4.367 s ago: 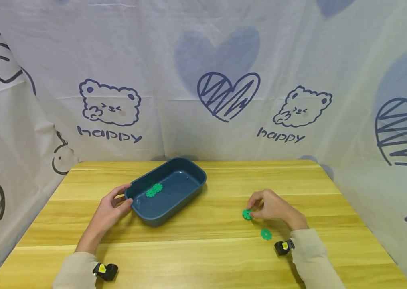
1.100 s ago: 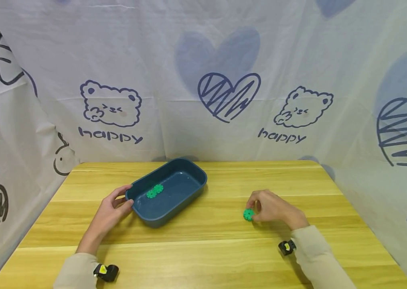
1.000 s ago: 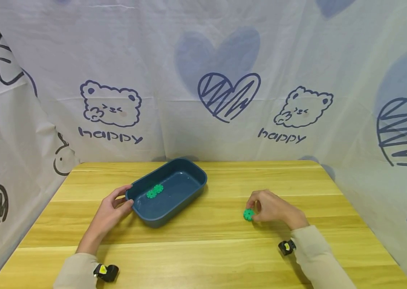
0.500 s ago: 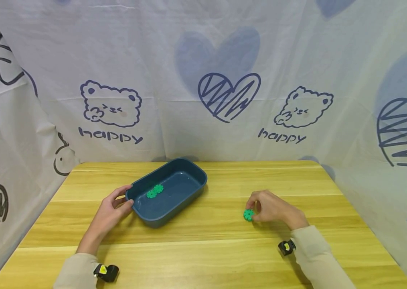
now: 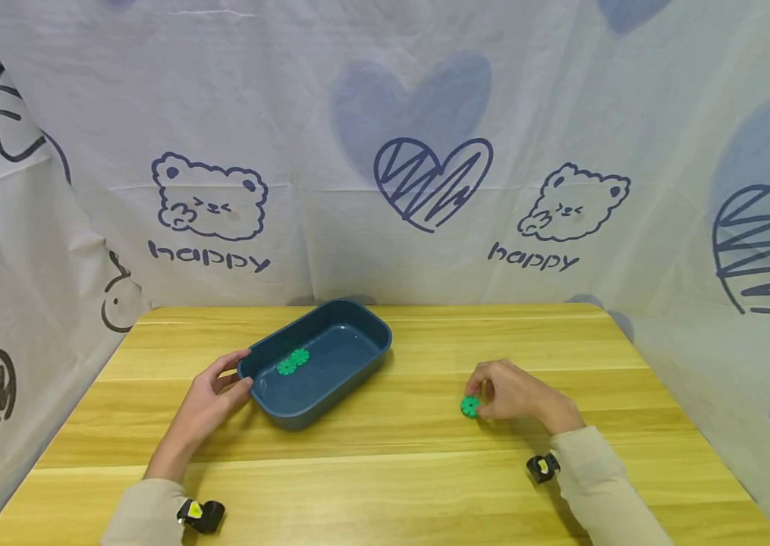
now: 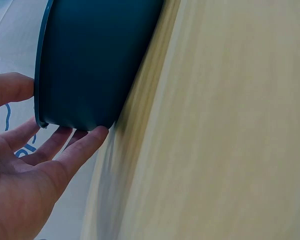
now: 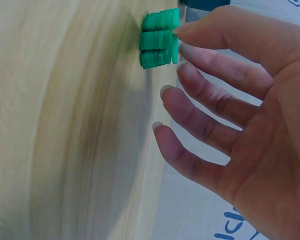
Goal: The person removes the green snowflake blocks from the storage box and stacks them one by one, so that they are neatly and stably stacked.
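Thumb and forefinger of my right hand [image 5: 509,390] pinch the edge of the top green notched building disc [image 7: 175,37]. Beneath that disc, in the right wrist view, several more make up a short stack [image 7: 152,40] on the table; its other fingers are bent loosely and hold nothing. My left hand [image 5: 210,394] holds the near left end of a dark blue rectangular bin [image 5: 319,402]. In the left wrist view its thumb is at the bin's rim and its fingertips rest against the wall. Inside the bin, two green discs [image 5: 292,362] lie partly overlapping.
The wooden table [image 5: 371,485] has a bin at its left rear and bare wood between bin and stack. White printed cloth [image 5: 330,250] hangs behind the table and along both sides. Each wrist carries a small black camera [image 5: 202,516].
The loose disc that lay on the table by my right wrist is gone from there, and a stack sits at my right fingertips. Over the last second both hands stay nearly still.
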